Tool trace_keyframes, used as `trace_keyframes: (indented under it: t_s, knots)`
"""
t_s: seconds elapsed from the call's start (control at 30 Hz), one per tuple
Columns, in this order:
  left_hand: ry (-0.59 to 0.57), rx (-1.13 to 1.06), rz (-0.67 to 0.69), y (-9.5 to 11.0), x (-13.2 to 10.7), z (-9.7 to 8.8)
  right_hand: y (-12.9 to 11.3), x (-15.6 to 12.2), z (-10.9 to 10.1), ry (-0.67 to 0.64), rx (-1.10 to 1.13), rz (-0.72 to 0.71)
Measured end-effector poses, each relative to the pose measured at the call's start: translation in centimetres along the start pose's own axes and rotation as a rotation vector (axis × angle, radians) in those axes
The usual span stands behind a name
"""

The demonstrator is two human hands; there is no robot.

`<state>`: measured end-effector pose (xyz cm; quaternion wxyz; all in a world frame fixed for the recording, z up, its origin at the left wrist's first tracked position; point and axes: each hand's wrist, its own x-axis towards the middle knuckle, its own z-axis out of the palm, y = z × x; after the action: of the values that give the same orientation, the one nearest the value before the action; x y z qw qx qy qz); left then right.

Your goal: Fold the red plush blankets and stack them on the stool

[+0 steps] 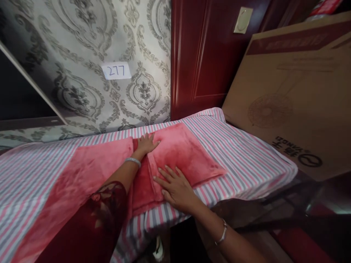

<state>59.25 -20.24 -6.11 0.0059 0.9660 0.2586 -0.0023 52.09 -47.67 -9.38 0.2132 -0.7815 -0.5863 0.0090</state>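
A pink plush cloth (186,153) lies spread on a striped sheet (236,146), its right part folded over toward the middle. A second folded part reaches in from the left, and a darker red strip of the plush shows between the two edges. My left hand (146,144) rests on the far end of that strip, fingers spread, by the right fold's edge. Nearer to me, my right hand (177,188) lies flat with fingers apart on the right folded part. Neither hand grips anything. My left forearm and red sleeve cover some of the left part.
A large cardboard box (296,91) stands at the right beside a dark red panel (205,51). Patterned wallpaper (82,73) behind carries a paper label (116,70) reading 277. A dark screen (22,87) stands at the left. The sheet's front edge hangs down near me.
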Motion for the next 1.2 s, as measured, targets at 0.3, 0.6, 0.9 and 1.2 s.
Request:
trace_keyframes:
  t_s: [0.3,0.6,0.9,1.2]
  knots:
    - [0.095,-0.236,0.135,-1.9,-2.8,-4.0,0.0,-0.3,0.0,0.017,-0.072,0.012]
    - [0.237,-0.301,0.162,-13.1,-18.1,-4.0,1.6,-0.3,-0.2,-0.006,0.012,-0.019]
    - [0.237,-0.288,0.262,-11.1,-29.3,0.5,-2.1,9.6,-2.0,0.131,0.508,0.148]
    - [0.167,-0.186,0.366,-10.0,-31.1,2.0,-5.7,20.7,1.9,0.022,0.476,0.427]
